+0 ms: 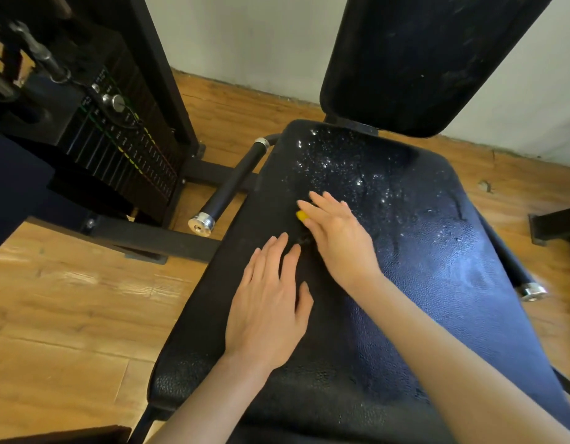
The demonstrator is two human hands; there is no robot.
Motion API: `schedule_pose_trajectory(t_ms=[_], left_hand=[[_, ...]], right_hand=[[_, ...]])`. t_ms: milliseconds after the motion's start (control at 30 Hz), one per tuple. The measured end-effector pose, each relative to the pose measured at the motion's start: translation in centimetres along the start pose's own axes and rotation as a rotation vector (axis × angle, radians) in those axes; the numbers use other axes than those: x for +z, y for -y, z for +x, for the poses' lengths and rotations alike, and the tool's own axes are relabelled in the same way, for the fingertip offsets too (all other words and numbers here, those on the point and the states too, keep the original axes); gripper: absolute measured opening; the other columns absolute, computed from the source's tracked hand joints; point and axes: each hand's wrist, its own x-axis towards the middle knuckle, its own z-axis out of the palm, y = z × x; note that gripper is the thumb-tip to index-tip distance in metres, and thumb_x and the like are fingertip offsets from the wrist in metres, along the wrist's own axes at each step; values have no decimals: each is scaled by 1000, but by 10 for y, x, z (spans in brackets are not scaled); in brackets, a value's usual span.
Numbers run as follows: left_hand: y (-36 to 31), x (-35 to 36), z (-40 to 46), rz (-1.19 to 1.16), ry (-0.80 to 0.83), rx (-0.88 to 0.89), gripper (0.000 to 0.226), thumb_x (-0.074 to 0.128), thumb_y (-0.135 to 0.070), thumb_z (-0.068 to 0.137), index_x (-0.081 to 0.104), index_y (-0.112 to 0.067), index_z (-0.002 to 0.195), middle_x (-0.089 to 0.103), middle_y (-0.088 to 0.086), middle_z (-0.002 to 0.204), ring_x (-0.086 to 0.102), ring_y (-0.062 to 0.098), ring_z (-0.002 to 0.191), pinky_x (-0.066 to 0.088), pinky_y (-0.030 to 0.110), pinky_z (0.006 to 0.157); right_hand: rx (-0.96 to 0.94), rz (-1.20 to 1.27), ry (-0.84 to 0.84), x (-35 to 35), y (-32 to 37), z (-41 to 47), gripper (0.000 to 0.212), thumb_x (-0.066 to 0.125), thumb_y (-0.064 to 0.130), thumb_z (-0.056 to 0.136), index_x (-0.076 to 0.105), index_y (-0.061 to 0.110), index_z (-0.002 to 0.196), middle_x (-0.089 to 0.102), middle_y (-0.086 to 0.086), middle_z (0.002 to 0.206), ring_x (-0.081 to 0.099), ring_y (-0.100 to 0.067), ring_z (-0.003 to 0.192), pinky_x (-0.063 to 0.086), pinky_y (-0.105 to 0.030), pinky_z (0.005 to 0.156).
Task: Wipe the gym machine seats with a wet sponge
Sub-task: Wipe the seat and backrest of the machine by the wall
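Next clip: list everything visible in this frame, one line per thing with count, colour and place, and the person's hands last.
seat: 1, black, centre, wet droplets on its far half
backrest: 1, black, upright behind the seat, top right
sponge: 1, yellow, mostly hidden under the right hand
handles: 2, black with silver end caps, one on each side of the seat
weight stack: 1, black with coloured marks, upper left
floor: wood, brown, around the machine
wall: pale, behind the machine
left hand: 1, fingers straight, flat on the seat near its left edge
right hand: 1, fingers straight, presses the sponge on the seat
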Motion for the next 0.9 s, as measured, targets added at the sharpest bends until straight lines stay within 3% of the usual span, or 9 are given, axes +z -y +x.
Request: schedule_pose_trajectory(t_ms=[133,200,333,467,533,700,833,900], left_hand=[[-1,-2,1,6,0,-15,53,44,-35,96,48,-12,144,44,10,152,40,23,142,26,37,116],[-1,-2,1,8,10,-16,54,44,-35,95,47,-12,145,43,10,153,39,23,143,25,37,117],[-1,-2,0,14,19,-16,55,43,-34,96,45,-12,146,41,10,153,37,24,144,24,37,118],[-2,-4,1,26,26,-19,55,48,-35,93,48,-13,144,44,9,152,41,24,142,27,37,115],[-2,-5,1,36,28,-22,55,48,-35,93,49,-14,143,45,9,152,42,24,141,28,37,114],[-1,-2,2,55,6,-9,54,46,-35,94,49,-14,144,45,10,151,43,24,140,26,37,114],[-1,-4,1,55,13,-12,55,47,-35,93,48,-17,145,45,10,151,44,25,140,27,37,112],[-2,-4,2,58,18,-11,56,47,-36,93,47,-18,146,44,10,152,43,25,141,26,38,112]], right_hand=[[283,11,-145,-4,-24,-29,34,44,20,103,56,16,135,47,-6,146,32,-27,142,16,-40,119],[217,-14,-99,3,-4,-14,34,44,17,102,55,15,135,48,-10,145,33,-30,141,17,-44,119],[159,54,-16,-6,11,-11,47,38,31,104,32,21,149,38,-5,152,24,-23,145,22,-37,117],[83,0,-77,-8,7,-85,43,38,33,102,51,13,138,52,-3,142,38,-19,139,25,-35,117],[-5,-34,-78,-1,-5,-80,42,42,32,98,58,12,132,56,-4,137,46,-21,134,30,-38,113],[157,-2,-116,0,-10,-31,41,51,21,100,50,14,140,46,-7,146,35,-25,141,24,-38,118],[43,-114,-103,-1,-7,-97,40,61,20,93,58,17,134,52,-8,141,44,-28,134,33,-40,112],[39,-129,-122,0,-15,-73,36,60,21,94,61,17,130,55,-9,138,49,-30,131,33,-40,110]])
